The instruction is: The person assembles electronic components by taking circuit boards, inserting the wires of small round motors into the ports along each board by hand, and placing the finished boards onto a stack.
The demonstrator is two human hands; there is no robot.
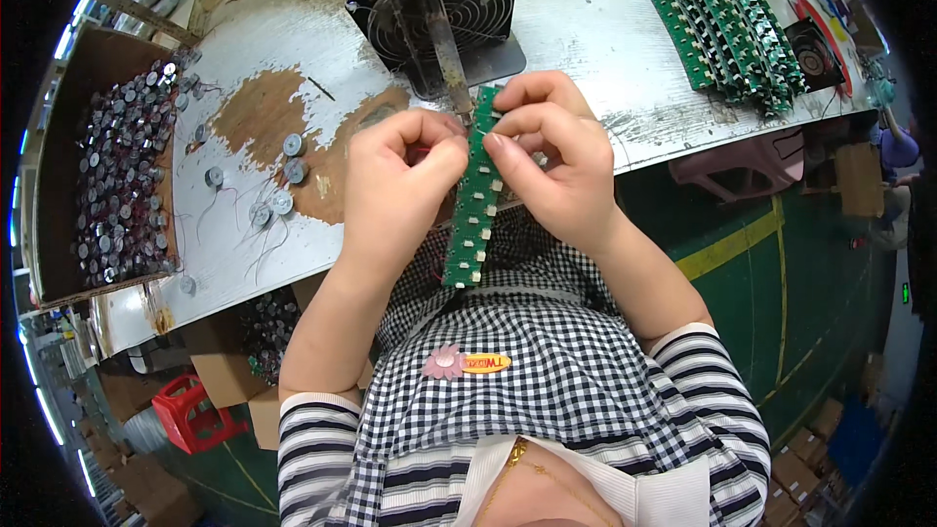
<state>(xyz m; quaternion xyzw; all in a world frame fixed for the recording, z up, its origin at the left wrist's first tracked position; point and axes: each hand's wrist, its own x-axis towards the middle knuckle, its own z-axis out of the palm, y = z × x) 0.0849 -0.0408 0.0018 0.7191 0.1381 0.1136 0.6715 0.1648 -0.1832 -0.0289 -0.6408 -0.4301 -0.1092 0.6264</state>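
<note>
A long strip of green circuit boards [468, 234] with small white connectors lies upright between my hands, its lower end over my checked apron. My right hand [561, 151] pinches the strip's upper part from the right. Just left of the strip, my left hand [390, 176] is closed, thumb against bent fingers. A bit of red shows inside it, but what it holds is mostly hidden. The tip of a soldering iron [446, 54], mounted on a stand, points down to the strip's top between my fingertips. Several small round motors [282, 201] with thin wires lie left of my left hand.
Behind the iron stands a black fan [478, 5]. A cardboard box [49, 185] full of small motors sits at the left. More green board strips [727, 34] are stacked at the far right. Below the table are a red stool [185, 415] and a pink stool [747, 171].
</note>
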